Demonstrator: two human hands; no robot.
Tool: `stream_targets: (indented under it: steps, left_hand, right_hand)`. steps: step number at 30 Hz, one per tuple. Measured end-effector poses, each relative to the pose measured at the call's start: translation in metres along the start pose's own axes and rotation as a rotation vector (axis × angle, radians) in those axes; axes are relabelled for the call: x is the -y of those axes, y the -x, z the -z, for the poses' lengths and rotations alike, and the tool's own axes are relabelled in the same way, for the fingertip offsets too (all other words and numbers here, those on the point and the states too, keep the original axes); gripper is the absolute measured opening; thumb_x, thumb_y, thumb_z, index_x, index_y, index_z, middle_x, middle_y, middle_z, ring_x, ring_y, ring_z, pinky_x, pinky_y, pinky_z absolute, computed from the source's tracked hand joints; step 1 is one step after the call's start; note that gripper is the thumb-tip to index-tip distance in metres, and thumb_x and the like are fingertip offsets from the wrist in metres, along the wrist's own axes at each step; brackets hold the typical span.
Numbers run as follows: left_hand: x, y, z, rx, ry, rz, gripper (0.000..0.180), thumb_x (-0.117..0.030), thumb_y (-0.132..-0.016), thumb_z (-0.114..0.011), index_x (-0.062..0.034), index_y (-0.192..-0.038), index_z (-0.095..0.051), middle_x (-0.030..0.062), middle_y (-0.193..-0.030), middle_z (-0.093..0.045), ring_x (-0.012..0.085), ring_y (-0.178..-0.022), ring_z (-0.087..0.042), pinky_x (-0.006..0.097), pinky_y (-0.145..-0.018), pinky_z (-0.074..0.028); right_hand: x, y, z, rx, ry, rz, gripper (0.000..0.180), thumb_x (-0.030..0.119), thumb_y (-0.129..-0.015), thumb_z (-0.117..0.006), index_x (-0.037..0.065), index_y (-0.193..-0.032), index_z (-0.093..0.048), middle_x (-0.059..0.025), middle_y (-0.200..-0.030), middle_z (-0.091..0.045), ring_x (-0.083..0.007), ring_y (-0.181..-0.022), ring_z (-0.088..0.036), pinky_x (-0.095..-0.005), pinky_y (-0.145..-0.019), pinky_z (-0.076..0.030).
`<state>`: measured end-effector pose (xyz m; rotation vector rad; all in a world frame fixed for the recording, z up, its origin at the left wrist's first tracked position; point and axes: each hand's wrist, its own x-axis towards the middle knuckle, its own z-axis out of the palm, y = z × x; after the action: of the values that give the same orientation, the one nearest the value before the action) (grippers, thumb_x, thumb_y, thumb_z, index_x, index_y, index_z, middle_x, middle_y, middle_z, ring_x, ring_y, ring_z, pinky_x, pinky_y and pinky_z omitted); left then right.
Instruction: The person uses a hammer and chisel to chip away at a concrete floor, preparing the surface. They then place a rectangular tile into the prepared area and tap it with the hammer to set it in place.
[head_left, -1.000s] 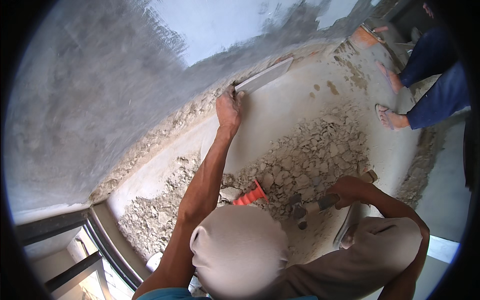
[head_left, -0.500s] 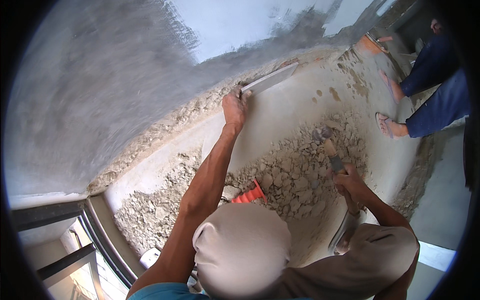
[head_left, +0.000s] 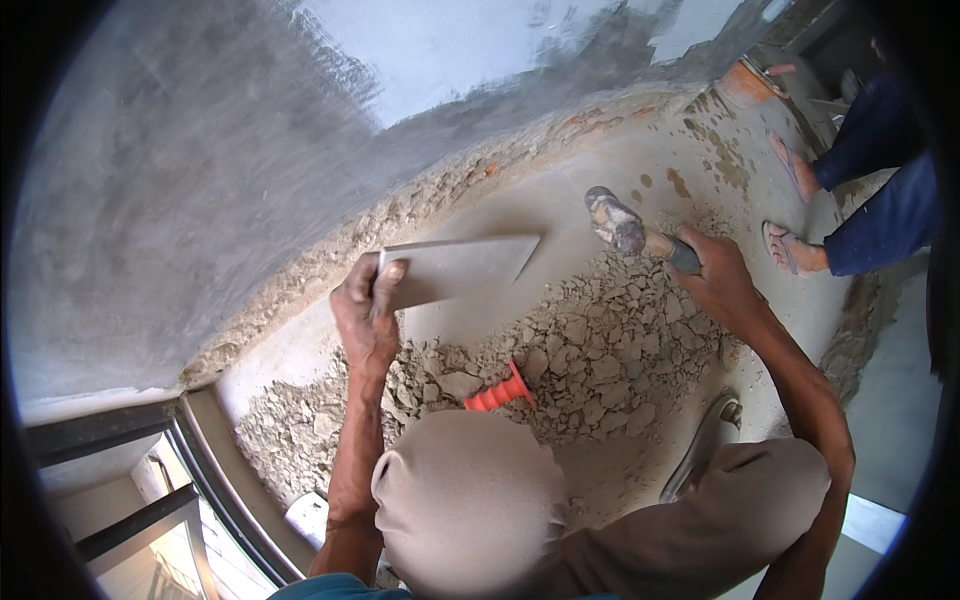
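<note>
My left hand (head_left: 365, 310) grips one end of a flat grey tile piece (head_left: 455, 270), thumb on its face and fingers behind. The piece has a slanted far end and is held above the floor, apart from the wall's foot. In my right hand (head_left: 722, 285) is a hammer (head_left: 618, 220), gripped by its handle, its stubby worn head raised to the right of the tile. Between my hands, lower down, a red ribbed chisel grip (head_left: 500, 390) lies by the rubble; any blade on it is hidden behind my knee.
Broken rubble (head_left: 600, 350) covers the floor before me. A chipped strip with exposed brick (head_left: 490, 168) runs along the foot of the grey wall (head_left: 250, 180). Another person's sandalled feet (head_left: 800, 255) stand at right, near an orange container (head_left: 745, 82). A window frame (head_left: 190, 470) is at lower left.
My left hand has drawn the tile piece away from the wall's foot, toward me and left, turning its face up. My right hand has raised the hammer and moved it toward the tile.
</note>
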<state>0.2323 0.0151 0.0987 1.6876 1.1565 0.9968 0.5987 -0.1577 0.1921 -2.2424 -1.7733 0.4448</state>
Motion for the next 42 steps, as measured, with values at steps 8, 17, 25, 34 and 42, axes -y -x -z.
stream_targets:
  steps: [8, 17, 25, 34, 42]
  left_hand:
    - [-0.028, 0.041, 0.07, 0.023, -0.5, -0.209, 0.042, -0.042, -0.1, -0.057, -0.0013, -0.092, -0.062, 0.0092, -0.071, -0.06, 0.0229, -0.061, -0.057, 0.037, -0.058, -0.046]
    - [-0.028, 0.058, 0.075, 0.021, -0.536, -0.212, 0.039, -0.041, -0.098, -0.059, -0.0023, -0.094, -0.062, 0.0104, -0.074, -0.059, 0.0249, -0.063, -0.059, 0.036, -0.059, -0.047]
    - [-0.031, 0.06, 0.076, 0.009, -0.547, -0.223, 0.035, -0.038, -0.098, -0.059, -0.0038, -0.093, -0.063, 0.0083, -0.074, -0.06, 0.0234, -0.062, -0.058, 0.035, -0.058, -0.045]
    - [-0.04, 0.058, 0.07, 0.098, -0.513, -0.232, 0.031, -0.035, -0.097, -0.062, -0.0052, -0.09, -0.063, 0.0083, -0.08, -0.066, 0.0252, -0.066, -0.064, 0.035, -0.059, -0.049]
    - [-0.036, 0.059, 0.077, 0.076, -0.507, -0.212, 0.031, -0.035, -0.096, -0.063, -0.0048, -0.09, -0.062, 0.0089, -0.081, -0.067, 0.0251, -0.067, -0.065, 0.035, -0.06, -0.05]
  right_hand:
    - [-0.008, -0.064, 0.001, 0.081, 0.476, 0.194, 0.032, 0.007, -0.078, -0.073, 0.001, -0.106, -0.059, -0.0182, -0.088, -0.07, -0.0403, -0.082, -0.068, -0.0488, -0.073, -0.054]
    - [0.006, -0.117, -0.009, 0.006, 0.596, 0.633, 0.028, 0.0, -0.075, -0.069, 0.002, -0.1, -0.059, -0.0173, -0.09, -0.069, -0.0362, -0.077, -0.07, -0.0453, -0.07, -0.056]
    - [-0.016, -0.132, -0.029, 0.111, 0.712, 0.345, 0.029, 0.002, -0.078, -0.066, 0.004, -0.106, -0.06, -0.0166, -0.09, -0.069, -0.0339, -0.08, -0.071, -0.0444, -0.071, -0.058]
    - [-0.034, -0.155, -0.036, 0.038, 0.8, 0.299, 0.031, 0.002, -0.075, -0.068, 0.004, -0.105, -0.06, -0.0157, -0.089, -0.069, -0.0331, -0.084, -0.071, -0.044, -0.072, -0.058]
    - [0.007, -0.122, -0.046, -0.031, 0.653, 0.552, 0.025, 0.002, -0.077, -0.067, 0.004, -0.101, -0.062, -0.0147, -0.085, -0.07, -0.0324, -0.076, -0.071, -0.0421, -0.068, -0.058]
